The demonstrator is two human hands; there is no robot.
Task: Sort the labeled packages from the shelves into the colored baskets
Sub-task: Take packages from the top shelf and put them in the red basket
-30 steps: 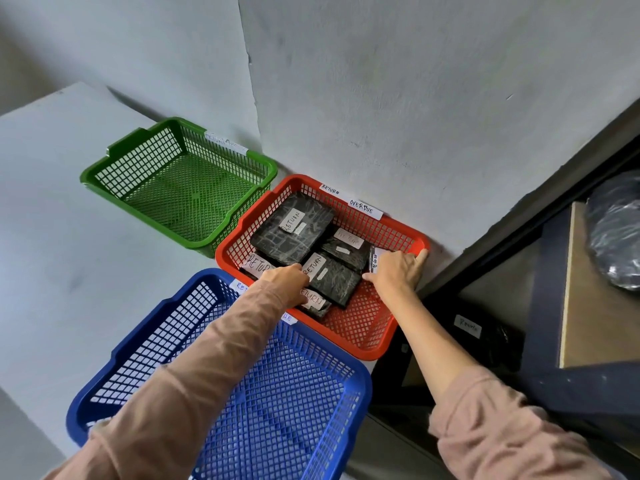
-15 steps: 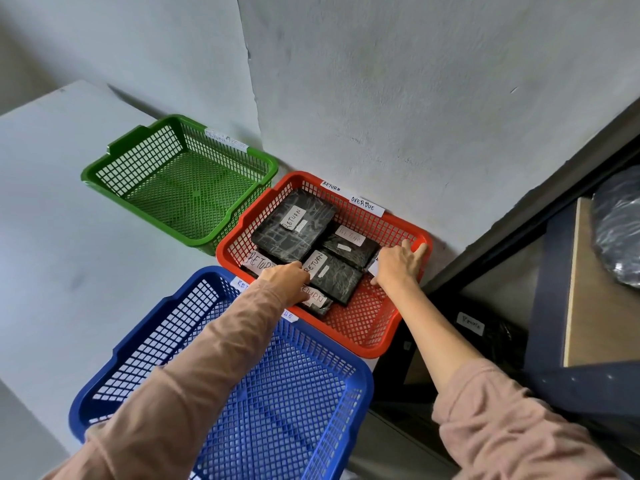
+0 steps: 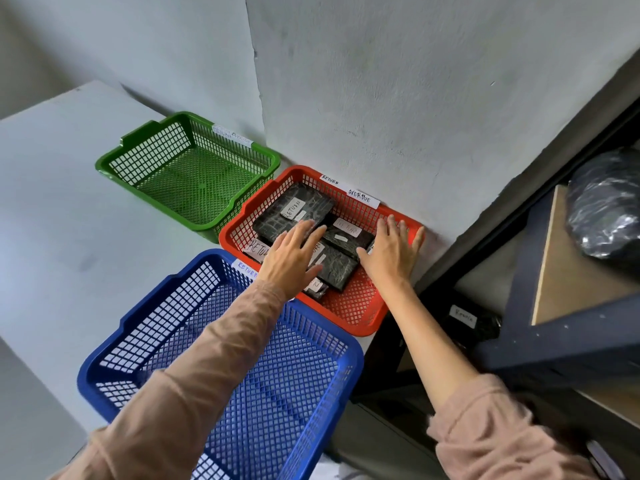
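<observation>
Nearest, two forearms in dusty pink sleeves, stretched forward from the lower edge. Under the left forearm, a blue plastic mesh basket [image 3: 284,393] on the white surface [image 3: 52,202], with a small paper tag reading RETURN [image 3: 244,268] on its far rim. At the right, in the shadow of a dark metal shelf rack [image 3: 554,344], a black wrapped package with a white Return label [image 3: 464,318] on a low shelf. Just beyond the blue basket, a red plastic mesh basket [image 3: 349,303] with several flat black packages inside. Over its near half, the left grip [image 3: 291,258]: palm down, fingers straight and spread, nothing held, fingertips above the edge of a large black package with a white RETURN label [image 3: 294,211]; contact not possible to judge. Over its far right corner, the right grip [image 3: 391,251]: also palm down, fingers spread wide, nothing held. Between the two grips, a middle black package [image 3: 337,268] partly over a smaller black package [image 3: 348,235]. On the far rim of the red basket, tags reading RETURN [image 3: 329,179] and OVERDUE [image 3: 360,195]. Further back and left, just beside the red basket, a green plastic mesh basket [image 3: 194,174]. Higher on the rack, a shiny black plastic bag [image 3: 606,209] on a wooden board [image 3: 568,271]. Behind all, a pale rough wall [image 3: 381,81].
</observation>
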